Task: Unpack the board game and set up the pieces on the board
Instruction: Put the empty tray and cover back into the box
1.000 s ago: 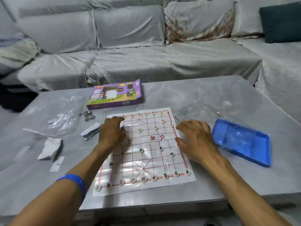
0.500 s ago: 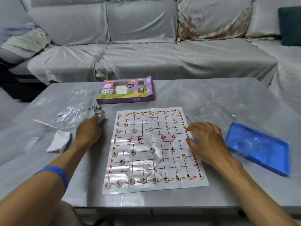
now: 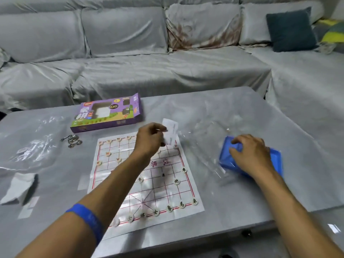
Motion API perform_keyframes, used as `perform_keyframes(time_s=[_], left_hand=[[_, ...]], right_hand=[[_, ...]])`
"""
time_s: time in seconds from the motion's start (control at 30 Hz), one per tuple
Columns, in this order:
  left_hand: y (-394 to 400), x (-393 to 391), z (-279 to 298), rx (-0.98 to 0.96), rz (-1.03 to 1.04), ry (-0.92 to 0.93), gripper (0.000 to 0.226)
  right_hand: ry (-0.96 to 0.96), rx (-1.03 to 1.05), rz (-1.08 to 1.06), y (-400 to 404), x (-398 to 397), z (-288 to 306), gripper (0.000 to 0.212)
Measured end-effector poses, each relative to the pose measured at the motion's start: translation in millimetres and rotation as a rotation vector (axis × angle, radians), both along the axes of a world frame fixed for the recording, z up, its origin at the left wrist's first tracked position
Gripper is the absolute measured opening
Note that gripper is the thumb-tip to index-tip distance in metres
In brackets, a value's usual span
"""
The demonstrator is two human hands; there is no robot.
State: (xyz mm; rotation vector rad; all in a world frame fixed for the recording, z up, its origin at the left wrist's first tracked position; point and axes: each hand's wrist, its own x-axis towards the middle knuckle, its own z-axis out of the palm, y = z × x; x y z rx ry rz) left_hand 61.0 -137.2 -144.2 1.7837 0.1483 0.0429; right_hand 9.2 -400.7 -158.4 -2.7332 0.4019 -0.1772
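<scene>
White paper game board (image 3: pixel 163 185) with a red grid lies flat at the bench's near centre. Small round cream pieces (image 3: pixel 176 181) sit on grid points along its near row, right side and far-left rows; black characters show on the near ones, far ones too blurred to read. The left forearm crosses the board and hides its middle and several pieces.

Left hand (image 3: pixel 149 139) is raised over the board's far right corner, fingers pinched on a small white folded paper slip (image 3: pixel 170 134), motion-blurred, print unreadable.

Right hand (image 3: pixel 250 155) rests on a blue rectangular plastic tray (image 3: pixel 275 159) right of the board, fingers (image 3: pixel 235 141) curled over its far-left edge; the hand covers much of the tray and its inside cannot be seen. Clear crinkled plastic film (image 3: pixel 206 157) lies between board and tray, edges hard to trace.

Purple cardboard game box (image 3: pixel 108 113) with a window lies flat beyond the board's far left, end flap open. Small metal ring puzzle (image 3: pixel 71 141) near it. Clear plastic bag (image 3: pixel 29 151) far left, white folded paper (image 3: pixel 17 187) near left. Blue wristband (image 3: pixel 89 218) on the left forearm. Glossy grey bench (image 3: pixel 242 198); grey fabric-covered sofa (image 3: pixel 149 58) behind, dark teal cushion (image 3: pixel 291 30) at right.
</scene>
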Motion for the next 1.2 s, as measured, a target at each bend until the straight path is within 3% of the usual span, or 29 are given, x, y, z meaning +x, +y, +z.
perform_keyframes(time_s=[0.17,0.23,0.4,0.53,0.7,0.83,0.97,1.07,1.2], left_hand=[[-78.0,17.4,-9.7,-0.297,-0.035,0.211,0.026],[-96.6,21.4,-13.0,-0.309,-0.062,0.238,0.022],[-114.7,19.9,-15.1,-0.017,-0.216,0.184,0.023],[-113.2,20.5,-10.8,0.102,-0.286,0.158,0.024],[-99.6,19.2,-14.5,0.192,-0.199,0.042,0.014],[-82.6,7.5,-21.4,0.435,-0.198,-0.139,0.013],[-71.2,-9.9,-31.1,0.644,-0.465,-0.327,0.030],[-68.3,-15.6,-39.7,0.708,-0.638,-0.364,0.051],[-70.7,-19.6,-46.8,0.824,-0.711,-0.371,0.068]], right_hand=[[0.016,-0.059,0.015,-8.6,-1.1,-8.7,0.028],[0.025,-0.058,0.020,-13.3,0.5,-10.1,0.028],[0.028,-0.055,0.037,-19.5,5.2,-11.9,0.028],[0.032,-0.084,0.045,-15.8,6.9,-9.9,0.029],[-0.057,-0.135,0.081,-2.4,6.0,-10.5,0.022],[-0.082,-0.107,0.093,4.9,8.3,-10.1,0.022],[-0.068,-0.080,0.102,6.3,8.6,-9.0,0.022],[-0.044,-0.077,0.103,2.2,3.6,-6.2,0.021],[-0.230,0.134,0.059,-21.5,-8.6,-0.8,0.030]])
